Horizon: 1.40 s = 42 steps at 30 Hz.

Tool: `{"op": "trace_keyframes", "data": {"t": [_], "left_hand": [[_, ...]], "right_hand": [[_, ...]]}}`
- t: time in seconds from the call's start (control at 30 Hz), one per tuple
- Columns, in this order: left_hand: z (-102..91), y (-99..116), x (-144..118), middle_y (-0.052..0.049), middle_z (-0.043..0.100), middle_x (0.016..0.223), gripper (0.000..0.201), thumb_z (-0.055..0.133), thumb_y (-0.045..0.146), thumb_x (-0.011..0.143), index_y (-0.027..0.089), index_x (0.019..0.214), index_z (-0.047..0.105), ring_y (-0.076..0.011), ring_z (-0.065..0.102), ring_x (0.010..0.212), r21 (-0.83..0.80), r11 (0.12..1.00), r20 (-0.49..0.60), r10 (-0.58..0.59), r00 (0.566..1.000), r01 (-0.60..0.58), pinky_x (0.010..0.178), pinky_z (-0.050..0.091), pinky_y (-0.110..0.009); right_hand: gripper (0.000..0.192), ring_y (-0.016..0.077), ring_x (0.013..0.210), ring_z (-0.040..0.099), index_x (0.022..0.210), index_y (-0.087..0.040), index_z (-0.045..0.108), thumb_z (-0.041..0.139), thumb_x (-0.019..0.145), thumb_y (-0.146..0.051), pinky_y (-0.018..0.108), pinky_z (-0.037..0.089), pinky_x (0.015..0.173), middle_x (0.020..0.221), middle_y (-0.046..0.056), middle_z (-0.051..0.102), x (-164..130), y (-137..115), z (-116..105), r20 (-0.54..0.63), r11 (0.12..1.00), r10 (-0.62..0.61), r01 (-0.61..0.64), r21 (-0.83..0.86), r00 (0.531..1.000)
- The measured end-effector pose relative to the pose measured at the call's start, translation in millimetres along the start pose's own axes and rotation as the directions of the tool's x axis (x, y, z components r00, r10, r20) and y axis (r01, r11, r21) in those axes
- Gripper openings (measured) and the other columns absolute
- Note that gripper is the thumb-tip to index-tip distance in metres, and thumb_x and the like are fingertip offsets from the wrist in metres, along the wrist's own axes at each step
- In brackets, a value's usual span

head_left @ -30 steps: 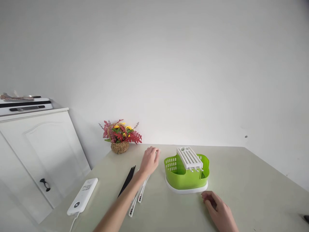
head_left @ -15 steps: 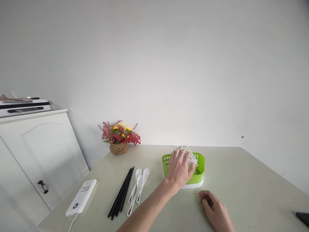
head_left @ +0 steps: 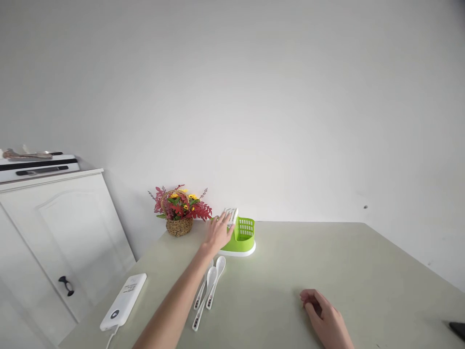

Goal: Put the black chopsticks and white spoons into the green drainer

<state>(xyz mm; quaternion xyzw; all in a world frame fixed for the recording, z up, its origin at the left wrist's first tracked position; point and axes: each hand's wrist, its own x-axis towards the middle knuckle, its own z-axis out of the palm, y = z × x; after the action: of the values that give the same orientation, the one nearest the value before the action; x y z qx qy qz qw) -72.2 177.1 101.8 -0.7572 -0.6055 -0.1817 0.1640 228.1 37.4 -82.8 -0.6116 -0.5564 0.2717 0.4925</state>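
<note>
My left hand (head_left: 218, 232) reaches to the back of the table and grips the white slotted top (head_left: 231, 216) of a green cutlery holder (head_left: 246, 230) from above. The holder has a white base and stands upright near the flower basket. Part of it is hidden behind the hand. Three white spoons (head_left: 211, 277) with patterned handle ends lie just in front of it, partly behind my left forearm. That forearm covers the black chopsticks. My right hand (head_left: 323, 312) rests on the table at the front right, fingers curled in, with nothing visible in it.
A wicker basket of artificial flowers (head_left: 179, 226) stands at the back left. A white power bank (head_left: 123, 301) with a cable lies at the left edge, by a white cabinet (head_left: 90, 232). A dark object (head_left: 457, 329) sits at the far right. The wall closes off the back.
My left hand has moved the green cutlery holder left and back, towards the flower basket. My forearm now hides the chopsticks. The right hand has stayed in place.
</note>
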Motion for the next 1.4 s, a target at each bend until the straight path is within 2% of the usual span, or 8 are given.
{"op": "trace_keyframes", "data": {"t": [0.2, 0.37, 0.53, 0.63, 0.8, 0.9, 1.0, 1.4], "left_hand": [[-8.5, -45.1, -7.4, -0.011, 0.05, 0.156, 0.052, 0.046, 0.041, 0.1, 0.023, 0.149, 0.05, -0.0371, 0.058, 0.128, 0.06, 0.992, 0.006, -0.115, 0.993, 0.114, 0.105, 0.045, -0.054], [-11.7, -52.4, -16.8, -0.013, 0.051, 0.155, 0.05, 0.049, 0.037, 0.099, 0.02, 0.146, 0.053, -0.0398, 0.044, 0.141, 0.079, 0.982, -0.056, -0.167, 0.984, 0.171, 0.113, 0.038, -0.055], [-10.2, -13.0, -42.4, -0.015, 0.043, 0.159, 0.051, 0.045, 0.039, 0.102, 0.017, 0.148, 0.048, -0.0359, 0.024, 0.153, -0.038, 0.985, -0.268, -0.172, 0.948, 0.167, 0.123, 0.026, -0.055], [-6.7, 36.1, -84.0, -0.016, 0.052, 0.15, 0.04, 0.042, 0.034, 0.104, 0.018, 0.139, 0.054, -0.0295, 0.039, 0.146, -0.314, 0.949, -0.386, -0.16, 0.909, 0.033, 0.12, 0.034, -0.05], [6.5, 105.3, -170.0, -0.009, 0.07, 0.111, 0.032, 0.04, 0.034, 0.106, 0.023, 0.097, 0.068, -0.0213, 0.066, 0.108, -0.703, 0.711, -0.073, -0.053, 0.996, -0.014, 0.096, 0.051, -0.034], [22.4, 111.6, -204.9, -0.003, 0.065, 0.07, 0.052, 0.035, 0.046, 0.106, 0.022, 0.066, 0.057, -0.0162, 0.063, 0.067, -0.801, 0.568, 0.174, -0.081, 0.981, 0.189, 0.066, 0.047, -0.026], [36.9, 99.4, -225.3, 0.002, 0.048, 0.049, 0.062, 0.037, 0.064, 0.1, 0.023, 0.054, 0.045, -0.0133, 0.048, 0.048, -0.8, 0.471, 0.356, -0.128, 0.926, 0.372, 0.053, 0.036, -0.026], [39.5, 90.3, -245.4, 0.004, 0.037, 0.045, 0.067, 0.037, 0.08, 0.09, 0.024, 0.052, 0.042, -0.0138, 0.041, 0.044, -0.782, 0.359, 0.444, -0.253, 0.86, 0.509, 0.049, 0.031, -0.027]], "right_hand": [[0.023, 0.0167, 0.073, 0.066, 0.088, -0.029, 0.064, 0.047, 0.08, -0.042, 0.027, 0.049, 0.07, 0.086, -0.001, 0.073, 5.9, 9.9, -6.1, 0.102, 0.998, -0.004, 0.01, -0.057, 0.995], [0.024, 0.0164, 0.075, 0.068, 0.089, -0.029, 0.065, 0.048, 0.08, -0.042, 0.026, 0.052, 0.072, 0.088, -0.001, 0.074, 9.2, 13.0, -10.0, 0.152, 0.996, 0.009, 0.004, -0.087, 0.988], [0.025, 0.0165, 0.075, 0.069, 0.089, -0.029, 0.067, 0.049, 0.078, -0.043, 0.025, 0.053, 0.071, 0.089, 0.0, 0.075, 10.6, 15.7, -9.8, 0.163, 0.995, 0.022, -0.006, -0.097, 0.986], [0.027, 0.0166, 0.077, 0.07, 0.091, -0.029, 0.068, 0.049, 0.077, -0.043, 0.025, 0.054, 0.071, 0.09, 0.0, 0.075, 11.4, 18.2, -8.8, 0.158, 0.994, 0.034, -0.017, -0.106, 0.987], [0.028, 0.0181, 0.083, 0.072, 0.093, -0.029, 0.068, 0.049, 0.079, -0.045, 0.027, 0.055, 0.075, 0.093, 0.001, 0.076, 13.5, 22.7, -9.8, 0.173, 0.993, 0.029, -0.009, -0.118, 0.985], [0.028, 0.019, 0.085, 0.072, 0.094, -0.028, 0.068, 0.051, 0.079, -0.046, 0.027, 0.055, 0.075, 0.096, 0.003, 0.076, 11.4, 23.9, -8.3, 0.188, 0.993, 0.005, 0.018, -0.117, 0.982], [0.029, 0.0191, 0.09, 0.072, 0.096, -0.028, 0.068, 0.05, 0.083, -0.047, 0.027, 0.055, 0.077, 0.103, 0.004, 0.075, 4.7, 23.1, -5.8, 0.157, 0.992, -0.056, 0.072, -0.099, 0.986], [0.029, 0.0203, 0.105, 0.07, 0.095, -0.03, 0.072, 0.052, 0.089, -0.051, 0.025, 0.057, 0.083, 0.119, 0.006, 0.072, -28.0, 17.8, -20.0, 0.246, 0.973, -0.154, 0.19, -0.128, 0.957]]}}
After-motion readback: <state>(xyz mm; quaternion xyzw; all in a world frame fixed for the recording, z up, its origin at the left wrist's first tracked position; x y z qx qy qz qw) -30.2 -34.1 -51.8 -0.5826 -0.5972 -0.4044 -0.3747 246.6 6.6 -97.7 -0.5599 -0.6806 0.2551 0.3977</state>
